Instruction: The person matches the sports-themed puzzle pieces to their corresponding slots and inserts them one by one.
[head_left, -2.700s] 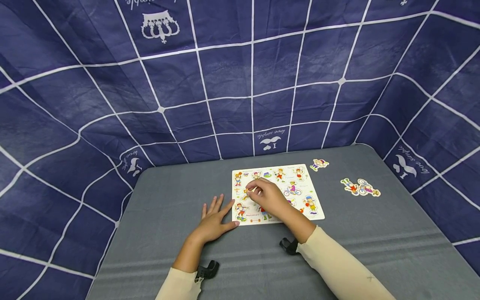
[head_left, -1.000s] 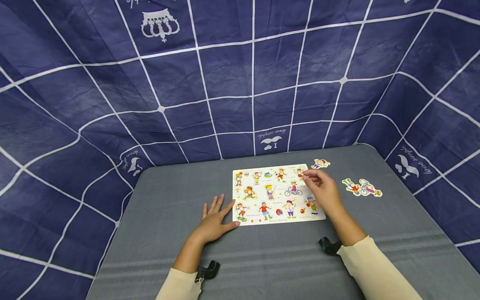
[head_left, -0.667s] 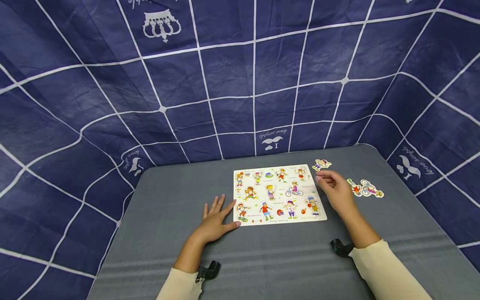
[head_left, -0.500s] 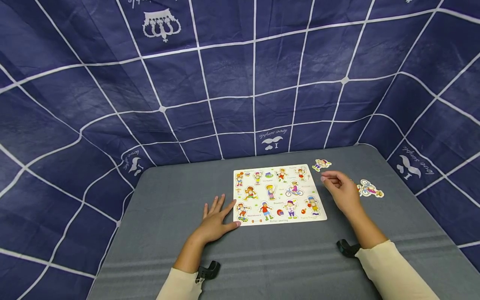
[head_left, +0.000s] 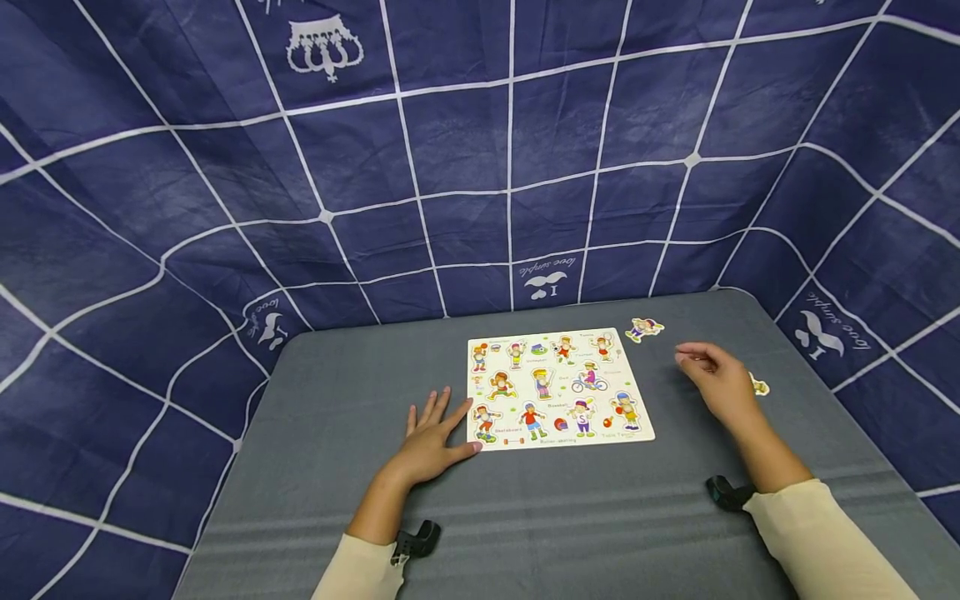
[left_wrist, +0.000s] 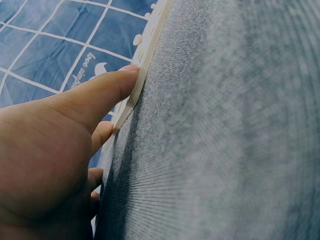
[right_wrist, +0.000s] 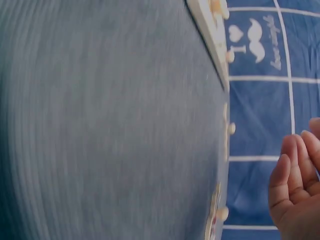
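A white puzzle board [head_left: 558, 387] printed with sporting children lies on the grey table [head_left: 337, 400]. My left hand [head_left: 432, 440] lies flat beside the board's near left corner, its thumb [left_wrist: 107, 89] touching the board's edge [left_wrist: 150, 47]. My right hand [head_left: 717, 381] hovers right of the board with relaxed fingers [right_wrist: 292, 165], holding nothing. It covers most of a loose cut-out piece, of which only a tip [head_left: 759, 386] shows. Another loose piece [head_left: 643, 327] lies off the board's far right corner.
A dark blue cloth [head_left: 480, 150] with a white grid hangs behind and on both sides of the table. The table's right edge [head_left: 840, 392] runs close to the right hand. The board's edge [right_wrist: 212, 35] and pegged pieces show in the right wrist view.
My right hand left the board's left half, crossed the board to the right and now hovers over the loose pieces on the right. The left hand stayed in place.
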